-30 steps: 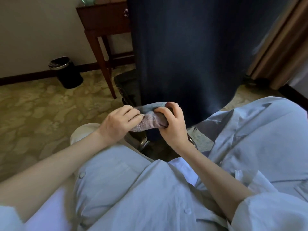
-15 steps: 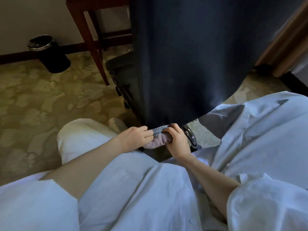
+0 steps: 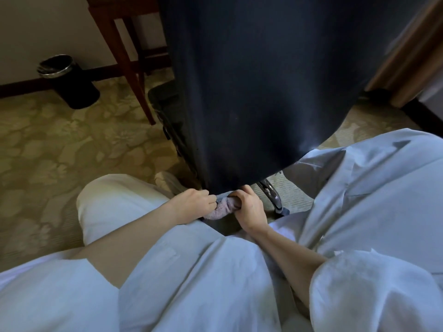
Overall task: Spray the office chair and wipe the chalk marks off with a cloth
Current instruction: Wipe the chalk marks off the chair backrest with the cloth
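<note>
Your left hand [image 3: 191,203] and right hand [image 3: 250,209] both grip the cloth [image 3: 221,209], fingers curled; your wrists seem slightly bent.

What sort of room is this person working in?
Probably a hotel room, or perhaps a small office: patterned carpet, a small black waste bin, a wooden desk and a tan curtain.

Seen through one wide-angle view from the head, facing forward and steeply down, close over the lap [image 3: 191,283], with left hand [image 3: 191,204] and right hand [image 3: 250,209] near centre and office chair [image 3: 251,80] just ahead.
</note>
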`<state>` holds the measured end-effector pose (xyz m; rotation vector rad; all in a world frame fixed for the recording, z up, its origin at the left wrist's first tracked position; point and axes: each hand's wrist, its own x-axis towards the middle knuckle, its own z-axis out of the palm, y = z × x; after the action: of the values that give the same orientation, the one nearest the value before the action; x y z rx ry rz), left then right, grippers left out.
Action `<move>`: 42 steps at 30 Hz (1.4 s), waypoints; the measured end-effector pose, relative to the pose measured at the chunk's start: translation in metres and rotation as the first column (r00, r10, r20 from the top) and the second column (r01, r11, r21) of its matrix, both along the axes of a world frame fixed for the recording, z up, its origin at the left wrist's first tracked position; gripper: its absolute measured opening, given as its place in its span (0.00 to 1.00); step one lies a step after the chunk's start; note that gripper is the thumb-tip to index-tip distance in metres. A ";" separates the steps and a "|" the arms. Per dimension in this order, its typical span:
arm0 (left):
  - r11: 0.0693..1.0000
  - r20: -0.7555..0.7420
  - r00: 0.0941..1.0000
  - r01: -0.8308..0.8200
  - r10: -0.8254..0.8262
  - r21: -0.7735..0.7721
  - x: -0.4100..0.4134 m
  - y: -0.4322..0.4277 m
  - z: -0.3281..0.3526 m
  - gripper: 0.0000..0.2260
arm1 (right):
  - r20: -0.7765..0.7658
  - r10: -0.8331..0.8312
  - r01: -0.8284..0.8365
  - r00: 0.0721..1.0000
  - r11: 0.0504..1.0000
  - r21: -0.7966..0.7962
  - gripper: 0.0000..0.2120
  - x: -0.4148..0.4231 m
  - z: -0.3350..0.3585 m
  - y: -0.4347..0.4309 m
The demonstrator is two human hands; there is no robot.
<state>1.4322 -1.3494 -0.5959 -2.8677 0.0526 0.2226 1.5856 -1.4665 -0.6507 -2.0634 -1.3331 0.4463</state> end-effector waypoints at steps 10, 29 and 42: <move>0.981 0.619 0.771 -0.195 0.149 0.007 -0.006 -0.021 0.068 0.07 | 0.071 -0.017 -0.020 0.997 0.870 0.493 0.19 0.016 0.089 0.005; 0.927 0.891 0.453 -0.342 0.020 0.153 0.010 -0.034 0.194 0.09 | 0.306 -0.090 -0.187 0.948 0.622 0.760 0.21 0.041 0.233 0.008; 0.929 0.714 0.694 -0.317 0.092 0.189 0.053 -0.044 0.042 0.08 | 0.238 -0.052 -0.069 0.970 0.879 0.471 0.21 0.074 0.075 0.001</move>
<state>1.4850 -1.3932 -0.5536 -2.4515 -0.4205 -0.7640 1.6600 -1.4652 -0.5752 -1.7291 -1.4215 -0.1392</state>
